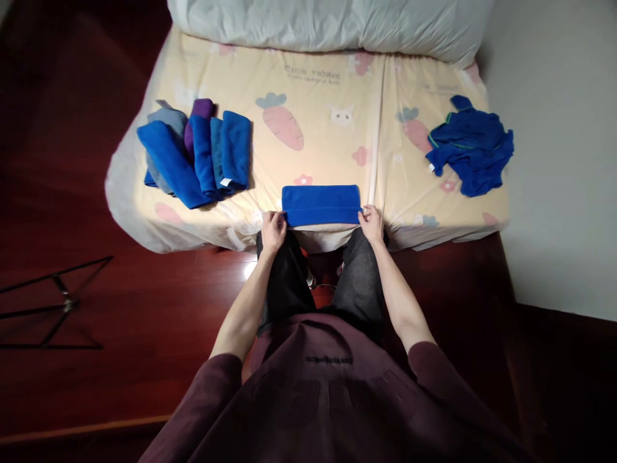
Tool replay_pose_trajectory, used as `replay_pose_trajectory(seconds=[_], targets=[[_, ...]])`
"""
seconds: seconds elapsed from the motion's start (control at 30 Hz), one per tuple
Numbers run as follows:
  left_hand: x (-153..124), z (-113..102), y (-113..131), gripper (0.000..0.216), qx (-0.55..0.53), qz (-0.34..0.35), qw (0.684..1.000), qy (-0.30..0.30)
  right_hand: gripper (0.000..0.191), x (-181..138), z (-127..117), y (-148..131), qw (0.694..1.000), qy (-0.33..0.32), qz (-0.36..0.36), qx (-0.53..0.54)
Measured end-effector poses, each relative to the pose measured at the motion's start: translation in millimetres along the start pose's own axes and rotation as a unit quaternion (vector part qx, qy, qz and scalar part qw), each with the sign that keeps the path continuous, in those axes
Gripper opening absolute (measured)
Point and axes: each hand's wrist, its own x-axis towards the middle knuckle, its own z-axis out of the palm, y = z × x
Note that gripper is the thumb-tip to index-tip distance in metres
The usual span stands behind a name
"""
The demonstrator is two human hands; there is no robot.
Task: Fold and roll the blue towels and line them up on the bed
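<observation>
A blue towel [321, 200], folded into a wide rectangle, lies flat at the front edge of the bed. My left hand [274, 230] pinches its near left corner. At the near right corner, the fingers of my right hand [371, 224] are closed on the same towel. A line runs across the cloth between the two hands. To the left is a group of rolled or folded cloths [236, 148], mostly blue, with purple and grey ones among them. Off to the right rests a crumpled blue cloth heap [472, 148] with green edging and a small white tag.
The bed [337, 128] has a yellow cover printed with carrots and rabbits. Across its far side lies a pale quilt [328, 26]. A white wall [554, 161] borders the right. Black tripod legs [67, 305] stand on the dark red floor [159, 360] at left.
</observation>
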Motion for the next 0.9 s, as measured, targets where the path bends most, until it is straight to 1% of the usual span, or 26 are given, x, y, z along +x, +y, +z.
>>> replay_pose_trajectory(seconds=[0.1, 0.23, 0.3, 0.4, 0.53, 0.67, 0.77, 0.9], targets=[[-0.2, -1.3, 2.5, 0.030, -0.001, 0.035, 0.999, 0.011, 0.030, -0.3, 0.0, -1.3, 1.000, 0.016, -0.012, -0.005], [0.7, -3.0, 4.3, 0.036, -0.019, 0.055, 0.998, -0.014, 0.023, -2.0, -1.7, -4.1, 0.998, 0.033, -0.054, -0.005], [1.2, -2.9, 3.4, 0.038, -0.026, 0.053, 0.998, -0.024, 0.025, -3.3, -3.1, -5.0, 0.997, 0.029, -0.073, -0.005], [1.3, -1.6, 1.1, 0.038, -0.036, 0.058, 0.997, -0.024, 0.032, -4.6, -4.5, -4.9, 0.994, 0.014, -0.111, 0.000], [0.8, 0.0, -0.3, 0.037, -0.035, 0.055, 0.998, -0.020, 0.033, -3.2, -3.1, -2.5, 0.987, -0.007, -0.158, 0.015], [0.0, -0.9, 1.1, 0.038, -0.015, 0.044, 0.999, -0.027, 0.034, -1.6, -1.7, -1.1, 0.988, -0.015, -0.153, 0.017], [-0.8, -1.7, 1.0, 0.050, 0.003, 0.042, 0.999, -0.032, 0.033, -2.1, -2.3, -2.5, 0.989, -0.024, -0.144, 0.016], [-0.6, -0.6, -2.8, 0.060, 0.014, 0.045, 0.998, -0.045, 0.051, -3.2, -4.8, -4.9, 0.988, -0.041, -0.145, 0.015]])
